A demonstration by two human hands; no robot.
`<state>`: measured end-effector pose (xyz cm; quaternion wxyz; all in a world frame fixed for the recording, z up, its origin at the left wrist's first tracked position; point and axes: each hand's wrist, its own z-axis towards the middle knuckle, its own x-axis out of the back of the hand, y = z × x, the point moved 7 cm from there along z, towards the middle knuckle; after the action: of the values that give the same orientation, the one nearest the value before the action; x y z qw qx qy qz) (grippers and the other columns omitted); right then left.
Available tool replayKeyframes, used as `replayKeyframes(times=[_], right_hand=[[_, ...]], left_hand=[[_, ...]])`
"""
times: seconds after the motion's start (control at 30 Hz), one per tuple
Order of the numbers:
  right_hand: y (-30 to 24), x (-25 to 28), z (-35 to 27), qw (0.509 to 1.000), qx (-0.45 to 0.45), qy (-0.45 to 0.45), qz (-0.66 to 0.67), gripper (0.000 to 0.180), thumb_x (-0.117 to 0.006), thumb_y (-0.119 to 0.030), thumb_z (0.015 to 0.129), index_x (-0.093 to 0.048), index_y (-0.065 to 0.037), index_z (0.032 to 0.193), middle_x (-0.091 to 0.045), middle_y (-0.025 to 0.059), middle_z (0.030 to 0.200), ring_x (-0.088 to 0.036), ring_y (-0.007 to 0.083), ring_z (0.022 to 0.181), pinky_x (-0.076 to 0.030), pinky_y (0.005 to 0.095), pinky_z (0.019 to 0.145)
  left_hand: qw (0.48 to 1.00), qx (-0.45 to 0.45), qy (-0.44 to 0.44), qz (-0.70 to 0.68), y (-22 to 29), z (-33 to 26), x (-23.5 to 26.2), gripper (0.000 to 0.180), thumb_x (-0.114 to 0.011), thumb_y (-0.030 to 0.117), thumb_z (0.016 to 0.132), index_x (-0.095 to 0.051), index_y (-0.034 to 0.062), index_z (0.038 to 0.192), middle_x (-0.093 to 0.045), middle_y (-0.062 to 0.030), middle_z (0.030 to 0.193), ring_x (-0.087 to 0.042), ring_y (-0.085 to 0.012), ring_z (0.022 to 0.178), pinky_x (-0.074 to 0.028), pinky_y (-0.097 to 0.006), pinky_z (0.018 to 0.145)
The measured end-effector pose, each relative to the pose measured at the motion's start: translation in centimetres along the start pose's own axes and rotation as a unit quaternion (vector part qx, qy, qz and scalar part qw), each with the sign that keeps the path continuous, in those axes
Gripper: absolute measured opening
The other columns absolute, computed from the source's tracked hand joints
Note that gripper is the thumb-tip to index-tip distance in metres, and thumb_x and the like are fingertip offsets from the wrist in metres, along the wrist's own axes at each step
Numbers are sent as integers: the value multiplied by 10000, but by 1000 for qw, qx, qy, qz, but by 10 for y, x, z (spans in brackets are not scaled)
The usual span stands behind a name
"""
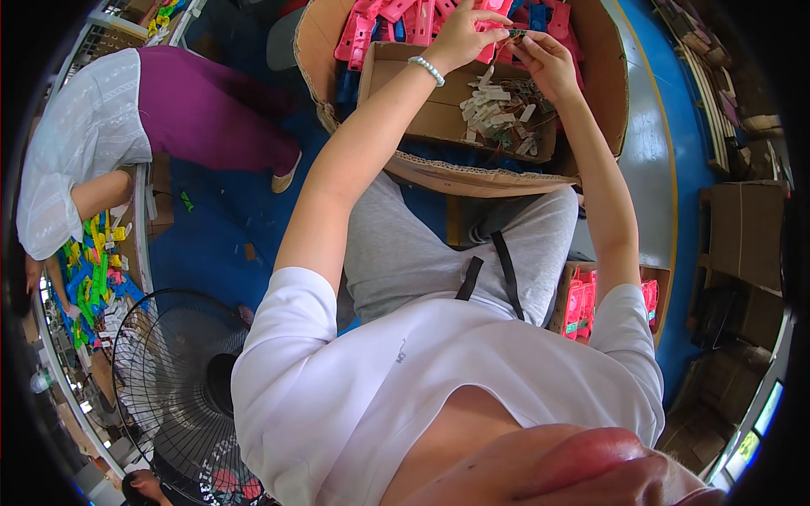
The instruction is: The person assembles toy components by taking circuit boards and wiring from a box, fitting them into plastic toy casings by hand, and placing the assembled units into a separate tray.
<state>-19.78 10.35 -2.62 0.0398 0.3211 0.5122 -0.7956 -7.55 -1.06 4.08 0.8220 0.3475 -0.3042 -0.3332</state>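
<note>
My left hand point(461, 38), with a beaded bracelet on its wrist, is at the top of the view, over a box of pink parts. Thumb and finger of that hand pinch one end of a small green circuit board point(517, 34). At its other end my right hand point(548, 66) grips the board between fingertips. Pink plastic shells point(413, 20) lie behind and around the hands. Just below them, an inner cardboard tray point(430, 110) holds a heap of white pieces with thin wires point(499, 110).
A large cardboard box point(603, 93) encloses the tray. Another box of pink parts point(578, 304) stands beside my right leg. At left, a black fan point(173, 371) is near a person in purple trousers point(207, 101), who reaches over colourful plastic parts point(97, 278). Cartons point(742, 236) line the right.
</note>
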Motion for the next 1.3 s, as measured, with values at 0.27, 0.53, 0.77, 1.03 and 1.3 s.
replayKeyframes(times=[0.27,0.53,0.77,1.03,1.3], right_hand=[[7,-3,3,998,-7,8,55,121,-548,-2,965,-595,71,1049,-643,171,1097,-660,304,1026,-555,387,958],[-1,-4,-2,989,23,81,-121,165,-618,-75,949,-631,35,1072,-669,96,1038,-663,203,964,-544,328,899],[-22,-16,-2,932,136,76,-327,170,-641,-91,937,-660,5,1076,-695,40,939,-633,89,858,-509,240,767],[-33,-33,1,952,69,127,-269,187,-621,-99,948,-641,16,1094,-658,42,995,-642,123,887,-547,276,780],[-26,-55,24,968,-70,44,-238,192,-607,-144,954,-646,7,1065,-656,68,995,-648,156,910,-561,313,811]], left_hand=[[999,30,-23,-8,-11,4,-2,185,-713,119,849,-703,-3,987,-579,-135,1074,-631,-224,923,-502,-328,832],[997,48,-29,61,-8,1,0,208,-706,173,856,-700,5,979,-587,-170,1057,-596,-291,1058,-458,-375,923],[996,-12,10,91,-4,0,5,199,-707,175,848,-710,19,972,-630,-213,1088,-578,-324,1103,-428,-403,973],[997,29,66,-30,-8,3,16,197,-594,172,939,-683,19,1025,-663,-108,947,-615,-208,969,-449,-305,883],[995,31,91,-26,-27,3,29,153,-481,130,966,-563,34,1053,-568,-75,963,-543,-158,970,-434,-297,847]])
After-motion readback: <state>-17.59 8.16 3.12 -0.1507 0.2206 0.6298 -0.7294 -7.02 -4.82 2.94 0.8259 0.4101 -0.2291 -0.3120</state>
